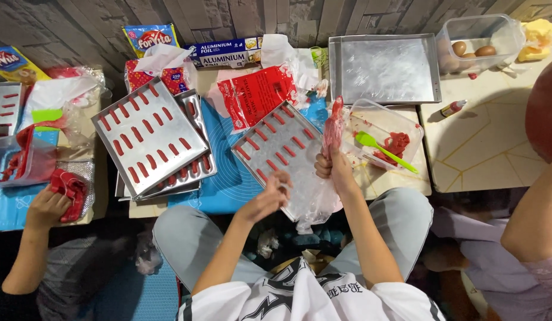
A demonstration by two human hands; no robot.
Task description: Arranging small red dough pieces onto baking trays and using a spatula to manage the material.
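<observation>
Piping bag [332, 128] of red batter, upright just right of the near tray [283, 147].

Near tray holds about a dozen red strips in two rows, its front end bare; two filled trays [146, 137] lie stacked to its left. Right hand [334, 169] clenches the bag's neck; left hand [271, 195] pinches its loose plastic tail below.

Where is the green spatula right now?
The green spatula lies in the clear plastic tub of red paste, right of the piping bag held in the right hand.
</observation>
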